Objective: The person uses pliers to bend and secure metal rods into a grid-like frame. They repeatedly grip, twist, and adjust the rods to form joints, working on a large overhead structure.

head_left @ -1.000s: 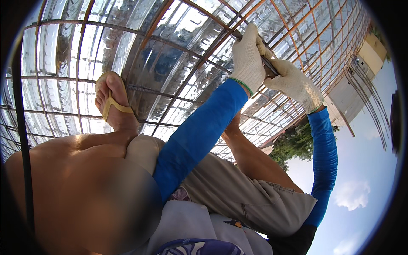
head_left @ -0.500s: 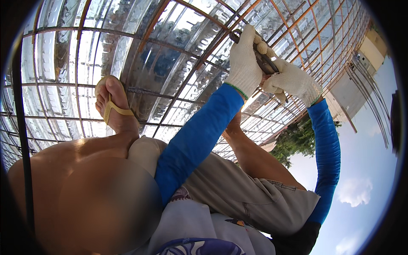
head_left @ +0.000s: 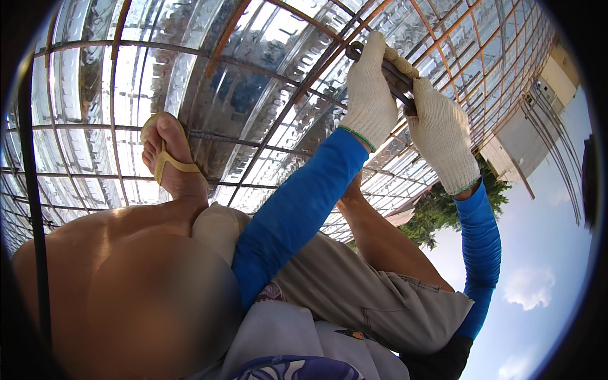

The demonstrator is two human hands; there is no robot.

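My left hand (head_left: 370,95), in a white knit glove with a green cuff edge, is closed around dark metal pincers (head_left: 398,82). Their rounded, ring-like end (head_left: 354,50) pokes out past my thumb. My right hand (head_left: 440,133), gloved the same way, is closed at the handle end of the pincers, close against my left fingers. Its fingertips are mostly hidden behind the hand. Both hands are over a grid of rusty steel rebar (head_left: 275,136).
Below the rebar lie shiny ribbed metal deck sheets (head_left: 82,95). My foot in a yellow flip-flop (head_left: 171,161) rests on the grid at left. Loose bent bars (head_left: 554,149) stick out at right, near a pale wall (head_left: 522,142). A green tree (head_left: 437,212) stands beyond the edge.
My right hand has swung up from beneath the pincers to their handle end, its wrist now lower and straighter. My left hand has shifted slightly right with the pincers.
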